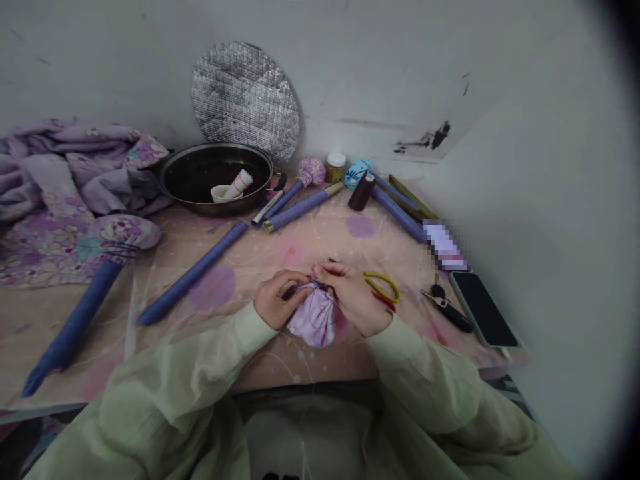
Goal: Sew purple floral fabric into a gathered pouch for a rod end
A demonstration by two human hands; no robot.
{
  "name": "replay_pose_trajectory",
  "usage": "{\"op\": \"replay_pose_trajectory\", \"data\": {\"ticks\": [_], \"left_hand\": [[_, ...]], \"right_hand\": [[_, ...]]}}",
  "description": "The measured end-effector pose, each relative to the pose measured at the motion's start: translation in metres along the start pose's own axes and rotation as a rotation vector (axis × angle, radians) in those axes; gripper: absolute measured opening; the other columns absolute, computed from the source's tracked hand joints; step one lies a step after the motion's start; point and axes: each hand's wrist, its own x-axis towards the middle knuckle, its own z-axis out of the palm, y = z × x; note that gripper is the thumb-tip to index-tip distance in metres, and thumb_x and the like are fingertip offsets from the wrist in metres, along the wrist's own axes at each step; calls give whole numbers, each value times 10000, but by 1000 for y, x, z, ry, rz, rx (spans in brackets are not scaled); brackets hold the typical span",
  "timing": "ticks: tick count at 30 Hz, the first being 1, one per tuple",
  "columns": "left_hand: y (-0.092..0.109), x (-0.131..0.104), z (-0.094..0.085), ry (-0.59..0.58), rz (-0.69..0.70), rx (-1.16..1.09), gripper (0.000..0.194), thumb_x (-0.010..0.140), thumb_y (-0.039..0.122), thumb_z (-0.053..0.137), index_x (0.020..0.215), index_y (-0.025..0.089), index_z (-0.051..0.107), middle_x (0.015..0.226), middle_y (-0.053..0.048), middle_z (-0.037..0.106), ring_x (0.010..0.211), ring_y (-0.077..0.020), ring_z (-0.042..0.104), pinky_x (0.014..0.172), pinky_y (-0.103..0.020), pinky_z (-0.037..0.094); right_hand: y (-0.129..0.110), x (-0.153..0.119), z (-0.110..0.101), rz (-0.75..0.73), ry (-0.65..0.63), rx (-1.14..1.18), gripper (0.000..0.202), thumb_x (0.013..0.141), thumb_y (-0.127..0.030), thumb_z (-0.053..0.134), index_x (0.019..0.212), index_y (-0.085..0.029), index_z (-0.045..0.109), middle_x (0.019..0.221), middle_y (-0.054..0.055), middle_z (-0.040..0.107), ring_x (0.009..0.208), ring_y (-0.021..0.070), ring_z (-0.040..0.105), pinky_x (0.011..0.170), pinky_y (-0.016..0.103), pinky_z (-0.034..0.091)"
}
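Cloth (316, 321) fans lengthwise bodyward from the fingers (296, 276). Left hand (276, 299) grips its neck — right hand (361, 297), inward-angled, pinches alongside.

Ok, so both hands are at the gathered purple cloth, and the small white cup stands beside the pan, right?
Not quite: the head view shows the small white cup inside the pan, not beside it. The left hand and right hand are indeed at the gathered purple cloth.

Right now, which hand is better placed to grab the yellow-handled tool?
Probably the right hand: the yellow-handled tool lies just beside it. The left hand is farther off, though both are busy at the gathered purple cloth.
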Motion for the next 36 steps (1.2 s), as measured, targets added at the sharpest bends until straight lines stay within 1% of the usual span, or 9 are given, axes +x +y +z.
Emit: {"op": "replay_pose_trajectory", "data": {"ticks": [8,13,15,17,21,24,28,32,36], "left_hand": [[0,3,3,-45,69,27,60,782,192,581,810,154,617,808,-61,680,785,-164,630,740,-302,495],[-1,2,2,-73,125,66,74,785,193,571,818,158,628,799,-65,685,762,-168,626,717,-311,483],[-2,1,1,-71,157,77,77,786,193,576,826,155,630,808,-75,687,767,-173,629,718,-316,482],[-2,2,1,-70,189,61,78,784,184,582,837,151,629,820,-84,688,771,-174,632,724,-320,486],[-4,4,2,-77,256,23,80,777,157,589,848,146,624,802,-88,685,762,-171,631,719,-320,496],[-5,5,2,-94,287,6,81,767,139,599,845,136,621,777,-90,681,752,-169,627,708,-313,502],[-4,4,2,-107,290,-41,75,760,122,604,832,136,620,764,-83,678,747,-162,620,713,-310,501],[0,1,3,-98,254,-72,80,752,118,618,829,140,619,766,-80,675,753,-158,619,713,-300,500],[2,-1,3,-60,224,-60,86,749,115,624,833,136,620,780,-90,673,756,-160,621,711,-296,500]], "right_hand": [[10,-1,-9,-176,-50,-207,168,624,-305,703,738,-186,673,743,10,653,702,125,571,708,290,432],[-5,-2,-16,-338,-170,-578,93,696,-264,628,726,-190,677,718,13,655,683,138,564,681,294,424],[-11,-2,-17,-346,-196,-658,87,686,-254,622,678,-187,677,674,8,648,649,138,552,662,296,414],[-12,-2,-17,-283,-181,-615,96,662,-267,632,625,-184,665,621,-4,627,606,129,528,633,292,399],[-1,0,-16,-91,-116,-343,117,617,-293,665,604,-177,660,588,-18,601,565,102,480,608,279,363],[5,1,-15,-13,-84,-197,128,558,-280,708,561,-167,646,570,-23,585,560,88,459,613,274,348],[2,3,-14,5,-60,-150,172,520,-287,738,515,-162,619,537,-34,551,547,80,439,605,270,339],[1,5,-15,11,-44,-119,217,521,-329,753,562,-167,615,557,-37,551,555,82,460,618,270,363],[3,11,-32,-35,-8,-161,317,590,-444,713,713,-161,639,740,18,623,670,111,537,663,274,402]]}}
